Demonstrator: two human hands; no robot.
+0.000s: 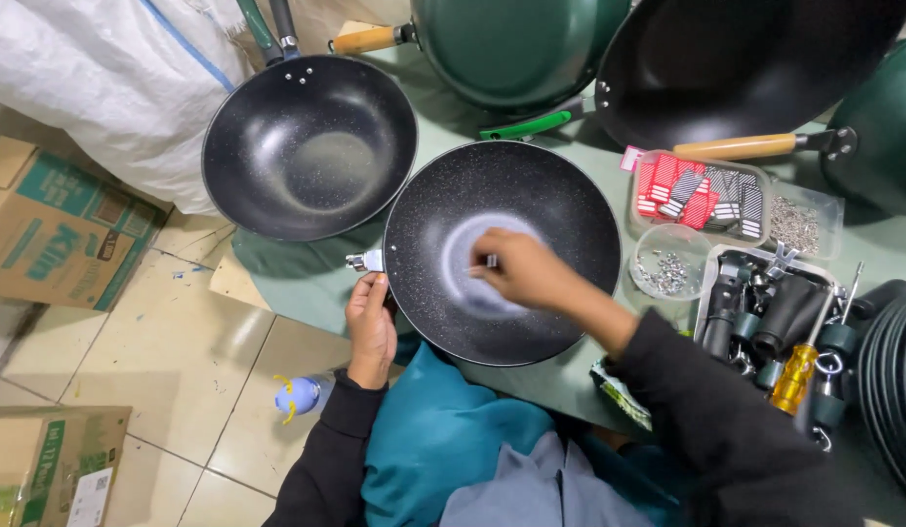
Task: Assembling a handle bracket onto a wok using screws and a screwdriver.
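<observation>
A round black speckled non-stick metal wok [502,252] lies on the green-covered desk [306,283] before the person. The left hand [371,327] is closed around a short metal handle bracket [365,261] on the wok's rim. The right hand [521,270], inside the bowl, pinches a small metal fastener [490,261] (probably a screw). The wok looks rigid, fairly heavy and slick inside; the bracket or rim seems the surest hold.

Black speckled wok [570,210], open side up, on green table edge; small metal bracket [365,261] at left rim.
</observation>
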